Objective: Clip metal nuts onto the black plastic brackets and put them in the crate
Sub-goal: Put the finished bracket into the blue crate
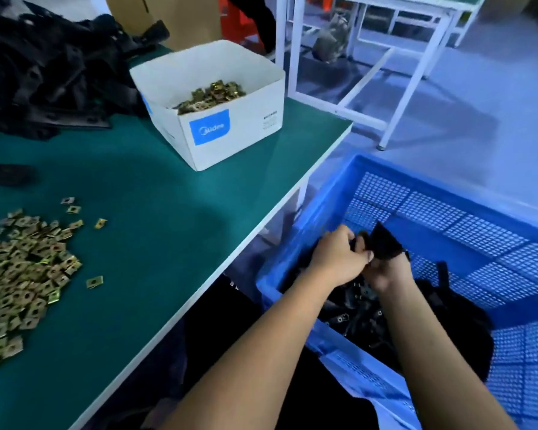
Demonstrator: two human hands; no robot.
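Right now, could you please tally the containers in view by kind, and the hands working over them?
White cardboard box of metal nuts, on the green table: 1
Blue crate beside the table: 1
Hands, left hand and right hand, both gripping a black bracket over the crate: 2
Total: 2 containers, 2 hands.

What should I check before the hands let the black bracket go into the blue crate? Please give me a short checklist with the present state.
1. Bracket is over the crate, not the table: ok.
2. Left hand and right hand both grip it: ok.
3. Metal nut is clipped on this bracket: cannot tell, fingers hide it.
4. Crate has room on the finished brackets: ok.
5. Loose nuts and the box of nuts are ready for the next bracket: ok.
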